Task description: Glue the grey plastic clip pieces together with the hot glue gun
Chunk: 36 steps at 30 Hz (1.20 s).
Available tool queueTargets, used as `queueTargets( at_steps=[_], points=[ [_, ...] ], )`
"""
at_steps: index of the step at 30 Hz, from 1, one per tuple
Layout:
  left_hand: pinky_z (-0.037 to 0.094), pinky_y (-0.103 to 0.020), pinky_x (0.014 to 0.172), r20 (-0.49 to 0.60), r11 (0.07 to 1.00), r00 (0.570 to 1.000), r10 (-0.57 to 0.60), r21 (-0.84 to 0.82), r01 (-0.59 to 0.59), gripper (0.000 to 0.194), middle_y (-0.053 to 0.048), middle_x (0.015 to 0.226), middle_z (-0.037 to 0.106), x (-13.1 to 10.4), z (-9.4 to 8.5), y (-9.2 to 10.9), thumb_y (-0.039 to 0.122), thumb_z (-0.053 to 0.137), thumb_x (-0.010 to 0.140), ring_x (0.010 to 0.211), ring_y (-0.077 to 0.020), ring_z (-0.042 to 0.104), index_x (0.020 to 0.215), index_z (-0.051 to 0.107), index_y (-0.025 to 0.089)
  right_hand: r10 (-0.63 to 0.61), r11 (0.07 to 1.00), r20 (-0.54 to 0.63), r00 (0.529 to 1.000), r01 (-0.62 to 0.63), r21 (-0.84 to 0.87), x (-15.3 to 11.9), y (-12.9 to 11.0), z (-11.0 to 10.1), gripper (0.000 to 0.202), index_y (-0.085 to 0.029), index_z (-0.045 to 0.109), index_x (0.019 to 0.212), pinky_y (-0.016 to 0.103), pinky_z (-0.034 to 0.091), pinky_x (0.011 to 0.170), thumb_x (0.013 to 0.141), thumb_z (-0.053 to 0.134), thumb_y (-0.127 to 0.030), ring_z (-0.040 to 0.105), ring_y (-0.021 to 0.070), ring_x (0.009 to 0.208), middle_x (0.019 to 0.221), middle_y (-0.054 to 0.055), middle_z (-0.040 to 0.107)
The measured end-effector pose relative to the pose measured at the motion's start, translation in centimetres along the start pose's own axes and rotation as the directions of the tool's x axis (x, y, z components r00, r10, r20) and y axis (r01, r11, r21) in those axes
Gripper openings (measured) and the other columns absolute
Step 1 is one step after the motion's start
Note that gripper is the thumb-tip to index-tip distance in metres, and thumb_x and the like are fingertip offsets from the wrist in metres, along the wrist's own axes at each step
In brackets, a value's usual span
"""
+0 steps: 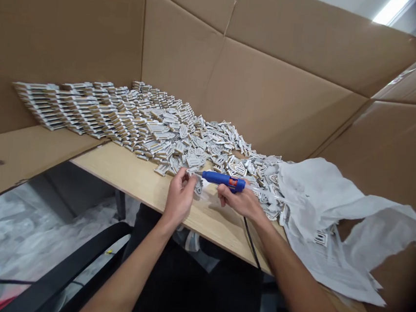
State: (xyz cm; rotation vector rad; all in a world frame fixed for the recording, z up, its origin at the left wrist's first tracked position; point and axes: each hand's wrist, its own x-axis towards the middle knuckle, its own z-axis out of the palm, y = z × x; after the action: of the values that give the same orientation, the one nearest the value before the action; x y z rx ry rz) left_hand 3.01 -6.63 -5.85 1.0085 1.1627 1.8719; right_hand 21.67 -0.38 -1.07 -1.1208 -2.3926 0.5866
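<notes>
My right hand (239,198) is closed round the handle of a blue glue gun (218,178) with an orange part on its side. Its nozzle points left and reaches the fingers of my left hand (181,192). Those fingers pinch a small grey-white cut-out piece (198,185), which is partly hidden behind them. Whether the nozzle touches the piece I cannot tell. Just beyond both hands lies a heap of similar loose pieces (190,149). A black cord (250,241) runs down from the right hand over the table's front edge.
Neat stacks of pieces (83,107) fill the back left of the wooden table (133,171). White wrapping sheets (322,196) lie crumpled on the right. Cardboard walls (274,84) enclose the back and sides. A black chair armrest (84,257) stands at lower left.
</notes>
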Motion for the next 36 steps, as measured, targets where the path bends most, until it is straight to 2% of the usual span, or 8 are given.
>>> queueTargets(
  at_steps=[3, 7, 17, 23, 28, 36],
  points=[
    [0.035, -0.021, 0.058, 0.015, 1.000, 1.000, 0.012, 0.017, -0.013, 0.020, 0.005, 0.070, 0.044, -0.1, 0.0, 0.4, 0.031, 0.062, 0.092, 0.064, -0.0113, 0.042, 0.079, 0.050, 0.021, -0.002, 1.000, -0.006, 1.000, 0.003, 0.030, 0.0, -0.6, -0.1, 0.070, -0.022, 0.064, 0.055, 0.032, 0.050, 0.071, 0.097, 0.046, -0.076, 0.068, 0.0197, 0.063, 0.057, 0.004, 0.068],
    [0.035, -0.021, 0.056, 0.011, 0.999, 0.999, 0.031, 0.021, -0.032, 0.020, 0.004, 0.068, 0.044, -0.2, 0.0, 0.6, 0.030, 0.062, 0.092, 0.062, -0.0116, 0.042, 0.078, 0.051, 0.022, -0.031, 0.998, -0.013, 0.999, 0.031, 0.053, 0.1, -1.1, -0.2, 0.069, -0.023, 0.063, 0.055, 0.032, 0.050, 0.068, 0.095, 0.048, -0.077, 0.065, 0.0192, 0.057, 0.054, 0.003, 0.066],
    [0.035, -0.022, 0.056, 0.014, 0.996, 0.998, 0.055, 0.064, -0.056, 0.017, 0.004, 0.069, 0.048, 0.0, 0.0, 0.3, 0.032, 0.060, 0.094, 0.062, -0.0120, 0.044, 0.082, 0.057, 0.021, -0.002, 1.000, -0.013, 1.000, 0.002, 0.017, 0.1, -0.6, 0.0, 0.064, -0.023, 0.061, 0.053, 0.029, 0.049, 0.065, 0.098, 0.053, -0.067, 0.064, 0.0161, 0.057, 0.053, 0.001, 0.064],
    [0.036, -0.022, 0.058, 0.024, 0.991, 0.997, 0.068, 0.113, -0.070, 0.016, 0.004, 0.069, 0.048, 0.1, -0.1, 0.2, 0.031, 0.058, 0.095, 0.063, -0.0125, 0.045, 0.083, 0.056, 0.021, 0.004, 1.000, -0.036, 0.999, -0.004, 0.005, 0.1, -0.9, 0.1, 0.065, -0.024, 0.059, 0.050, 0.030, 0.049, 0.067, 0.096, 0.054, -0.069, 0.063, 0.0171, 0.057, 0.051, 0.000, 0.062],
    [0.036, -0.023, 0.060, 0.026, 0.987, 0.995, 0.097, 0.129, -0.100, 0.016, 0.003, 0.070, 0.048, 0.2, -0.3, 0.0, 0.031, 0.059, 0.095, 0.064, -0.0131, 0.046, 0.082, 0.056, 0.021, -0.013, 0.998, -0.053, 0.999, 0.016, 0.053, 0.1, -1.4, 0.0, 0.060, -0.024, 0.057, 0.051, 0.028, 0.047, 0.057, 0.093, 0.061, -0.066, 0.056, 0.0146, 0.049, 0.047, -0.002, 0.058],
    [0.035, -0.023, 0.058, 0.013, 0.988, 0.995, 0.101, 0.118, -0.102, 0.017, 0.003, 0.068, 0.046, 0.0, -0.2, 0.2, 0.030, 0.060, 0.094, 0.062, -0.0132, 0.045, 0.080, 0.055, 0.022, -0.009, 0.995, -0.058, 0.998, 0.015, 0.098, 0.1, -1.4, 0.1, 0.054, -0.024, 0.059, 0.055, 0.028, 0.046, 0.054, 0.091, 0.066, -0.064, 0.054, 0.0143, 0.047, 0.047, -0.003, 0.057]
  ],
)
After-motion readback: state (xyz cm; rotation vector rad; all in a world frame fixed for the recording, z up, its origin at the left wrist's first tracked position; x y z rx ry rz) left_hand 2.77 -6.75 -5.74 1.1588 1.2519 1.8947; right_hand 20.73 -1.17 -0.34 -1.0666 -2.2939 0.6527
